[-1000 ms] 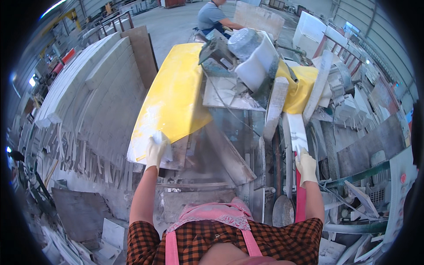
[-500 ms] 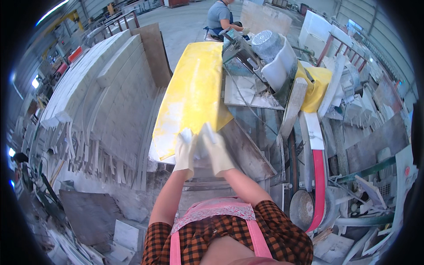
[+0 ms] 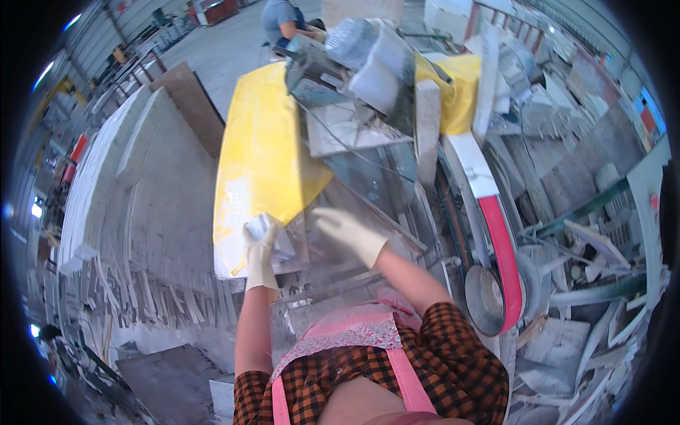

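My left hand (image 3: 260,261), in a cream glove, grips a small white stone block (image 3: 259,227) near the close end of a yellow sheet (image 3: 258,142). Another white block (image 3: 283,246) lies just right of that hand, on the white surface at the sheet's near edge. Off to the right, my right hand (image 3: 352,235), gloved alike, hangs in the air with its fingers apart and nothing visible in it. Slight blur softens its outline.
Tall stacked pale stone slabs (image 3: 166,191) stand at the left. At the right is a belt machine with a red belt (image 3: 501,262) and a wheel (image 3: 485,301). A grimy motor (image 3: 350,42) sits beyond the yellow sheet; another person (image 3: 287,25) sits farther back.
My right hand has come away from the left hand and the sheet's near end, moving right and opening. The whole view has swung rightward. My left hand stays by the sheet.
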`<action>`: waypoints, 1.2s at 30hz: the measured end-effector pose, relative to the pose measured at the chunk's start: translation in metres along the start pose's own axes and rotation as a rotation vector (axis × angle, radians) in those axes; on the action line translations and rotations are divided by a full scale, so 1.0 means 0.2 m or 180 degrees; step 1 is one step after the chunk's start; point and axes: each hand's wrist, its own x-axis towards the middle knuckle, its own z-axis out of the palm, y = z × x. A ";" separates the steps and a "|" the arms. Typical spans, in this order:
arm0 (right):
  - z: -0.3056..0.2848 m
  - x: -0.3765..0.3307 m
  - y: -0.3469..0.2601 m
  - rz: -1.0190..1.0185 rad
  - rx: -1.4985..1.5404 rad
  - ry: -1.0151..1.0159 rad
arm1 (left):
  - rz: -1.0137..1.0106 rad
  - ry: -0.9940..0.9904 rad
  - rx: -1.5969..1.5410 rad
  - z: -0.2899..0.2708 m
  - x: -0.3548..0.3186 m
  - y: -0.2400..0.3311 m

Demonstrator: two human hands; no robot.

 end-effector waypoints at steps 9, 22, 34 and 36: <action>-1.41 -0.35 0.33 -0.0653 -0.2915 0.2389 | -0.0174 -0.0071 -0.0101 0.05 -0.11 0.13; -1.92 0.05 0.58 0.1358 -0.4025 0.1766 | 0.0001 0.0065 0.0476 -0.09 0.14 -0.16; -1.87 -0.09 0.65 0.1027 -0.4463 0.1657 | 0.0030 0.0097 0.0322 -0.07 0.10 -0.14; -1.85 -0.14 0.63 0.0853 -0.4490 0.1691 | 0.0058 0.0133 0.0241 -0.06 0.09 -0.14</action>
